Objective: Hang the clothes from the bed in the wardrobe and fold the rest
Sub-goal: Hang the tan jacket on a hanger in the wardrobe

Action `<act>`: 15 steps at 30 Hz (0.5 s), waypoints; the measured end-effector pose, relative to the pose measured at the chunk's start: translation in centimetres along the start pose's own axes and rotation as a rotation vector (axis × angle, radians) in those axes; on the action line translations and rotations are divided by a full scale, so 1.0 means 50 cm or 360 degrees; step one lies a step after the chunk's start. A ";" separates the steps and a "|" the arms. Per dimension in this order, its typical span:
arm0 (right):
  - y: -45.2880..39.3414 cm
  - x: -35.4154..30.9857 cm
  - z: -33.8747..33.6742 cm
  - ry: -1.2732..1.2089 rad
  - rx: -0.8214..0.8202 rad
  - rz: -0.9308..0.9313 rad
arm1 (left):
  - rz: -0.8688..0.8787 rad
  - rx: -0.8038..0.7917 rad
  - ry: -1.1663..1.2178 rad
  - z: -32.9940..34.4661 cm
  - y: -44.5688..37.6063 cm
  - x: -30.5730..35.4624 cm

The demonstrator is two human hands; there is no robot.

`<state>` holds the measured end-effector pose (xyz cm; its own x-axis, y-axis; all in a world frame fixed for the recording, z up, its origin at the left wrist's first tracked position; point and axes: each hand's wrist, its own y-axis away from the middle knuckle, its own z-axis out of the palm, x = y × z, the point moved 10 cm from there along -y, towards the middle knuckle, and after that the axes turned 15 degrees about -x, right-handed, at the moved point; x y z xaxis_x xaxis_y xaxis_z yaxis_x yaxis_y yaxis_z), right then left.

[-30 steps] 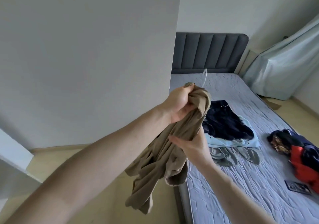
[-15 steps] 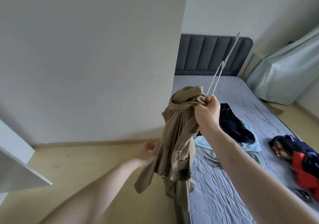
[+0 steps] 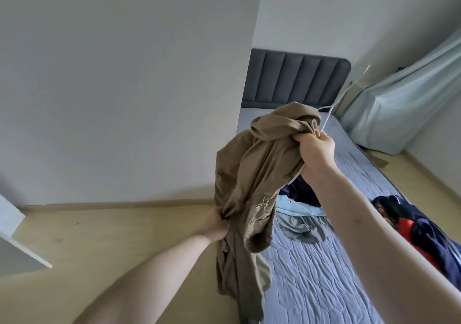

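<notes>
A bunched khaki garment [image 3: 252,174] hangs in the air beside the bed [image 3: 319,273]. My right hand [image 3: 315,149] grips its top together with a thin white wire hanger [image 3: 341,99] that sticks up and to the right. Lower down, my left hand [image 3: 215,221] pinches a fold at the garment's left edge. On the bed lie a dark navy garment [image 3: 303,194] over a light blue one [image 3: 296,206], a grey one [image 3: 301,229], and a pile of navy and red clothes [image 3: 424,229] at the right.
A white wall panel [image 3: 124,86] fills the left. The corner of a white door or shelf [image 3: 20,249] juts in at lower left. A grey padded headboard [image 3: 294,79] and a pale curtain [image 3: 404,114] stand behind the bed. The floor [image 3: 99,236] is light wood.
My right hand took over the garment's top with the hanger and raised it. My left hand let go of the top, dropped low and now pinches the garment's left edge.
</notes>
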<state>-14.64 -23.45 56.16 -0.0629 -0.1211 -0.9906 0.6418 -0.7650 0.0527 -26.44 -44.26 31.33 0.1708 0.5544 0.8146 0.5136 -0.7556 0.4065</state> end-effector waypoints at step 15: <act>0.051 0.177 -0.075 0.0991 -0.0210 0.0208 | 0.0085 0.0067 0.0962 -0.251 0.093 0.258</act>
<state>-10.72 -24.11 47.04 0.4516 0.2114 -0.8668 0.7050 -0.6800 0.2014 -32.38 -45.03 48.91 -0.3045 0.2105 0.9290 0.5523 -0.7556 0.3522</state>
